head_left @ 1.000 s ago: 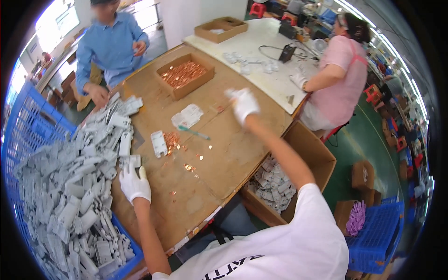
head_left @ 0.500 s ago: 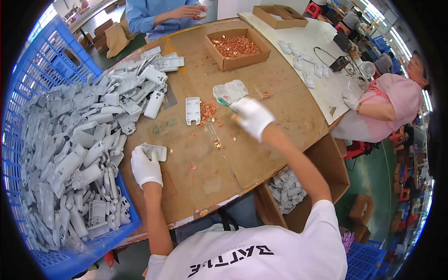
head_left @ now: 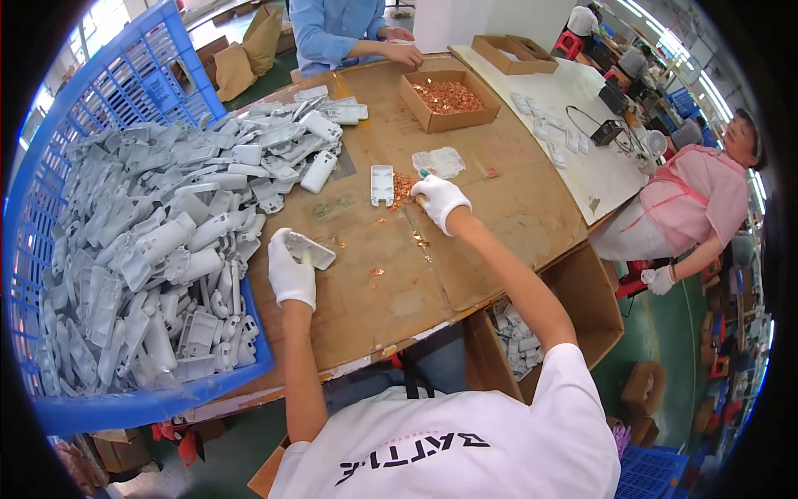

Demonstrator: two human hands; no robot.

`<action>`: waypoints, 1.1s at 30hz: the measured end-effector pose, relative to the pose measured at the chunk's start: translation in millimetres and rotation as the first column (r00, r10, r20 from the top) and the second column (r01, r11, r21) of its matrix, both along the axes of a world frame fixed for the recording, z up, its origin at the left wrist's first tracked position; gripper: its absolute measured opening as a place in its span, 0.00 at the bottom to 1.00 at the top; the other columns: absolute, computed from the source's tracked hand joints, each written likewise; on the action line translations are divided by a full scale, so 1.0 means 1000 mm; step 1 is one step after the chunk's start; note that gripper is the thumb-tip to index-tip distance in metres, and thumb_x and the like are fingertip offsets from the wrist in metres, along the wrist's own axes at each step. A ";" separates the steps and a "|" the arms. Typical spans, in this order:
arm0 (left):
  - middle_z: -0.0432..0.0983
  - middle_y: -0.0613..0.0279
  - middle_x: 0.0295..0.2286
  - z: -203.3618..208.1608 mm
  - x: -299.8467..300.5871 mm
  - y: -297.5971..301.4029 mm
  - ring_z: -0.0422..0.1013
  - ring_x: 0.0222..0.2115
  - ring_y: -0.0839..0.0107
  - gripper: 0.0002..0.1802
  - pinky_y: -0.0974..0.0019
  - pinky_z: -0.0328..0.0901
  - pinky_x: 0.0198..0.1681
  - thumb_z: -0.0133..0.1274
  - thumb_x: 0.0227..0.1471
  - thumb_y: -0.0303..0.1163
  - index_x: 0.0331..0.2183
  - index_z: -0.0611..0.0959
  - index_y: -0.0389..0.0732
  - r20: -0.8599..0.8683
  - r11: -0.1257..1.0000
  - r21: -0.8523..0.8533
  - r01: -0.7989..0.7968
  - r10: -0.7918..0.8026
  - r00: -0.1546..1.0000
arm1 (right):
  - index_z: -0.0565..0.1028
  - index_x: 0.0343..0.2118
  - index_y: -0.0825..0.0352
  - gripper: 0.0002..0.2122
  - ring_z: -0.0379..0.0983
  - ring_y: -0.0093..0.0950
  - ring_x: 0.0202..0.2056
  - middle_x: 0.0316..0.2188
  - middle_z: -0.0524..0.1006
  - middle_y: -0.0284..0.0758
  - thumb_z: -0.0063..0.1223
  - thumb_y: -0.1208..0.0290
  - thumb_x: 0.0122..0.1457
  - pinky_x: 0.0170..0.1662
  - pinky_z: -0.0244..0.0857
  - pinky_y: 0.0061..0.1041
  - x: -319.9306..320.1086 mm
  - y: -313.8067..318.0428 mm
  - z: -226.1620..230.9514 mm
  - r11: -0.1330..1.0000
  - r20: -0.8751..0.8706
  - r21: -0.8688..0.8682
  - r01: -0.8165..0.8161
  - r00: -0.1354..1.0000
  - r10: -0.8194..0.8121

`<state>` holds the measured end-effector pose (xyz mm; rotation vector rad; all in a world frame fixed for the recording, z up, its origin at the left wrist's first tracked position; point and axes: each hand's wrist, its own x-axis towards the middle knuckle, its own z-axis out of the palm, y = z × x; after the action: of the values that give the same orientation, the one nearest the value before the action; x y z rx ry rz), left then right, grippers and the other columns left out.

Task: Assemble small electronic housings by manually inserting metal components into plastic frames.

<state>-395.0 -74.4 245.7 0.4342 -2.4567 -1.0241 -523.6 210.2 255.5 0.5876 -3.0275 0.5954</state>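
Note:
My left hand, in a white glove, is closed on a pale grey plastic casing, held tilted just over the cardboard-covered table. My gloved right hand is closed around a slim green tool; only a short green end shows, so its exact kind is hidden. Beside that hand lies a small heap of copper-coloured metal pieces. Another grey casing rests on the table against the heap's left side, hollow side up. Just beyond the right hand is a crumpled whitish sheet.
A blue plastic crate full of grey casings stands at left, spilling onto the table. A cardboard box of copper pieces sits at the far side. Below the right forearm is an open box with grey parts. Two co-workers are nearby.
My right hand has come nearer and left, from beside the crumpled sheet to the copper heap. The casing in my left hand is tilted more. The co-worker at right has lowered a gloved hand.

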 end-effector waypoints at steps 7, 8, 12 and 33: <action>0.74 0.52 0.45 -0.016 0.015 -0.002 0.71 0.48 0.61 0.30 0.64 0.64 0.52 0.52 0.46 0.17 0.53 0.72 0.43 -0.015 0.897 0.330 0.293 -0.306 0.952 | 0.78 0.34 0.60 0.06 0.73 0.43 0.42 0.39 0.75 0.42 0.52 0.68 0.54 0.46 0.68 0.37 -0.010 -0.007 -0.013 0.960 -0.040 0.258 0.109 0.994 -0.102; 0.73 0.52 0.47 -0.021 0.021 -0.005 0.70 0.49 0.62 0.30 0.65 0.63 0.53 0.52 0.46 0.18 0.54 0.71 0.42 -0.045 0.894 0.320 0.314 -0.317 0.947 | 0.78 0.34 0.60 0.06 0.73 0.43 0.42 0.38 0.75 0.43 0.52 0.68 0.54 0.45 0.69 0.37 -0.009 -0.011 -0.013 0.964 -0.039 0.239 0.114 0.993 -0.108; 0.73 0.53 0.47 -0.033 0.036 0.002 0.70 0.49 0.63 0.33 0.65 0.62 0.54 0.53 0.45 0.18 0.55 0.68 0.40 -0.038 0.870 0.378 0.316 -0.327 0.944 | 0.77 0.33 0.65 0.06 0.75 0.46 0.40 0.37 0.76 0.46 0.52 0.72 0.53 0.43 0.70 0.41 -0.001 -0.009 -0.002 0.939 -0.060 0.324 0.112 0.993 -0.098; 0.77 0.58 0.40 -0.031 0.045 0.001 0.73 0.42 0.70 0.27 0.68 0.67 0.47 0.56 0.44 0.16 0.49 0.72 0.39 -0.070 0.766 0.495 0.410 -0.435 0.898 | 0.75 0.30 0.65 0.04 0.74 0.39 0.41 0.37 0.73 0.40 0.49 0.75 0.53 0.43 0.70 0.34 0.061 -0.025 -0.016 0.981 -0.137 0.140 -0.134 0.979 0.153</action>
<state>-349.6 -73.3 214.8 0.0410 -2.3582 -1.8829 -462.2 185.0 239.8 0.8230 -2.9177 0.3407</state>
